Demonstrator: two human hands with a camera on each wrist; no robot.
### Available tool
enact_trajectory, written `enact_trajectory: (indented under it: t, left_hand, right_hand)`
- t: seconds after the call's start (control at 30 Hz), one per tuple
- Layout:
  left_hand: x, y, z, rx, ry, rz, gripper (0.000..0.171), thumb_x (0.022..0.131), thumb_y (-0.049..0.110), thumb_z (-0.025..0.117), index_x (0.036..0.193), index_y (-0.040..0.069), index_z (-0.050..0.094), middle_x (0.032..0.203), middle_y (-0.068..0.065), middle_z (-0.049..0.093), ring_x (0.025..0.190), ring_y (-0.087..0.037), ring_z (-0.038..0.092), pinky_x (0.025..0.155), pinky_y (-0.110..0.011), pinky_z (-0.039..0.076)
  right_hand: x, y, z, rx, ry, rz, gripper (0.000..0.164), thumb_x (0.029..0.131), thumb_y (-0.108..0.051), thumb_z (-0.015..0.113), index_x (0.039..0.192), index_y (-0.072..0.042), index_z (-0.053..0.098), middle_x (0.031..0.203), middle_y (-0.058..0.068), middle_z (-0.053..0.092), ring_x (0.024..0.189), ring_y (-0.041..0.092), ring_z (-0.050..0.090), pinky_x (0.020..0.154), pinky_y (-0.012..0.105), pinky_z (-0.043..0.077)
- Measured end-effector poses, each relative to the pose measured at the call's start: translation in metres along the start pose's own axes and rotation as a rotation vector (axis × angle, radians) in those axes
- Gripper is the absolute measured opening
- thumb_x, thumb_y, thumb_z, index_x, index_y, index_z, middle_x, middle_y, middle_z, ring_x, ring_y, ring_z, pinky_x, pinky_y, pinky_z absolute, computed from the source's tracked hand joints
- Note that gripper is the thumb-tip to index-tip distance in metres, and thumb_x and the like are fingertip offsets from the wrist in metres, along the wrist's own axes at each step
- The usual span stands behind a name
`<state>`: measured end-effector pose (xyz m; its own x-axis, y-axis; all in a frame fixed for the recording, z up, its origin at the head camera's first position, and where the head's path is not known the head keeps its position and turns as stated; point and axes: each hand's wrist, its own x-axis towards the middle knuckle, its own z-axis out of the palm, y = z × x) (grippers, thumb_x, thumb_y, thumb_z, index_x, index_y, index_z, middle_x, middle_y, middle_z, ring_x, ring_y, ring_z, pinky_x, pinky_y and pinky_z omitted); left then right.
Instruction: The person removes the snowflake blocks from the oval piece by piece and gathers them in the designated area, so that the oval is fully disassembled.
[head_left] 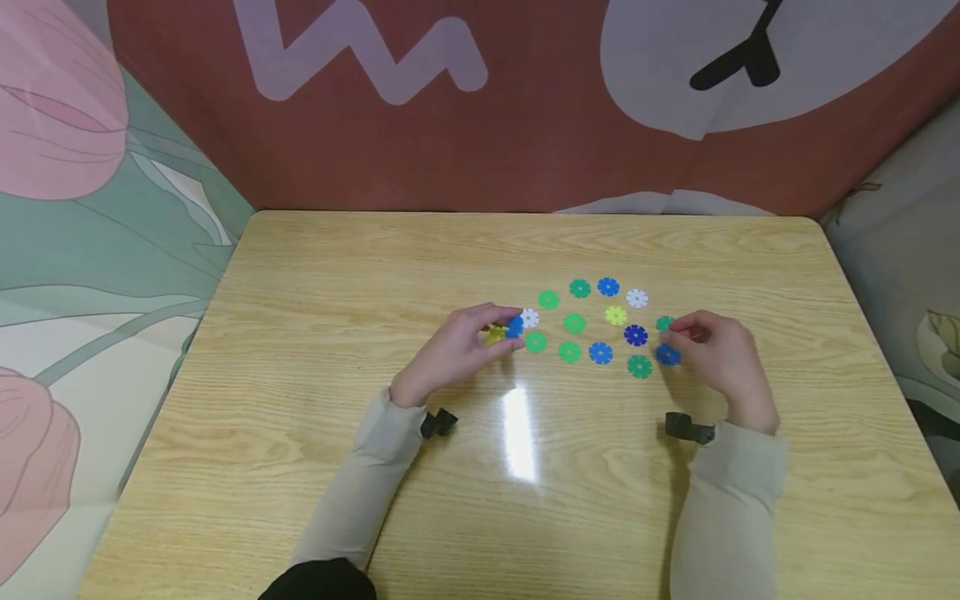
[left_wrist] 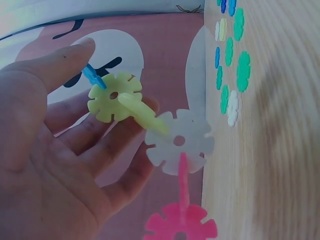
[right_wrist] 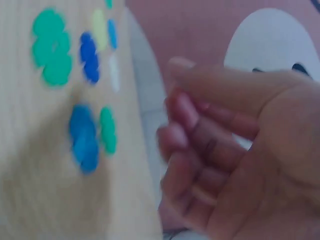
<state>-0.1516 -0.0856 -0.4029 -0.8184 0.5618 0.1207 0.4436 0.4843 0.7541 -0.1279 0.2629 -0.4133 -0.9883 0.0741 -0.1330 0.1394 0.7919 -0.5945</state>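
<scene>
My left hand (head_left: 457,346) pinches a blue notched snowflake disc (head_left: 514,326) between thumb and fingers. In the left wrist view this blue disc is edge-on and joins a chain: yellow discs (left_wrist: 115,97), a translucent white disc (left_wrist: 180,141) and a pink disc (left_wrist: 181,222), slotted into one another at angles. The chain hangs above the table. My right hand (head_left: 716,354), fingers loosely curled, holds nothing; in the right wrist view its thumb lies close to the fingertips. Nearest to it on the table are a green disc (head_left: 664,324) and a blue disc (head_left: 668,355).
Several loose discs lie flat in rough rows between the hands, among them a yellow disc (head_left: 616,315), a white disc (head_left: 637,297) and a dark blue disc (head_left: 635,335). The wooden table (head_left: 360,267) meets a printed wall covering (head_left: 450,150) at its back edge.
</scene>
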Motion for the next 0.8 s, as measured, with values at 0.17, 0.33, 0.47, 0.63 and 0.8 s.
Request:
enact_trajectory:
  t: [0.17,0.33,0.47,0.63,0.8]
  left_hand:
    - [-0.001,0.000,0.000,-0.044,-0.005,-0.004,0.041,0.092,0.025,0.067,0.127,0.006,0.062,0.113,-0.002,0.069,0.105,-0.014,0.064,0.093,-0.033,0.050]
    - [-0.002,0.000,0.001,-0.116,-0.037,-0.017,0.048,0.092,0.027,0.066,0.136,0.010,0.055,0.116,-0.003,0.069,0.107,-0.013,0.063,0.097,-0.033,0.049]
    - [-0.003,-0.001,0.001,-0.203,-0.104,-0.002,0.059,0.094,0.025,0.064,0.146,0.011,0.041,0.112,-0.003,0.070,0.110,-0.014,0.063,0.101,-0.037,0.047]
    - [-0.004,-0.002,0.001,-0.311,-0.193,0.023,0.063,0.096,0.023,0.060,0.151,0.013,0.031,0.114,-0.003,0.069,0.110,-0.013,0.063,0.092,-0.033,0.053]
    - [-0.003,-0.002,0.001,-0.352,-0.229,0.055,0.062,0.097,0.019,0.059,0.151,0.012,0.031,0.119,-0.008,0.068,0.113,-0.015,0.062,0.091,-0.031,0.054]
  right_hand:
    - [-0.004,-0.035,0.006,0.103,0.074,-0.236,0.017,0.092,-0.019,0.067,0.100,-0.004,0.069,0.089,0.012,0.068,0.077,0.014,0.056,0.059,0.017,0.044]
    - [-0.008,-0.070,0.024,0.229,0.060,-0.477,0.013,0.085,-0.008,0.073,0.097,-0.006,0.070,0.089,0.004,0.068,0.075,0.005,0.054,0.064,0.015,0.046]
    - [-0.011,-0.093,0.041,0.292,0.011,-0.667,0.020,0.081,-0.001,0.075,0.100,-0.006,0.071,0.097,0.004,0.066,0.081,0.012,0.054,0.064,0.022,0.048]
    - [-0.015,-0.108,0.055,0.326,-0.092,-0.737,0.025,0.082,-0.001,0.074,0.106,-0.007,0.071,0.105,0.003,0.063,0.086,0.020,0.057,0.070,0.029,0.051]
    - [-0.015,-0.110,0.061,0.339,-0.139,-0.787,0.020,0.085,0.000,0.071,0.103,-0.008,0.073,0.104,0.003,0.065,0.092,0.022,0.060,0.075,0.034,0.054]
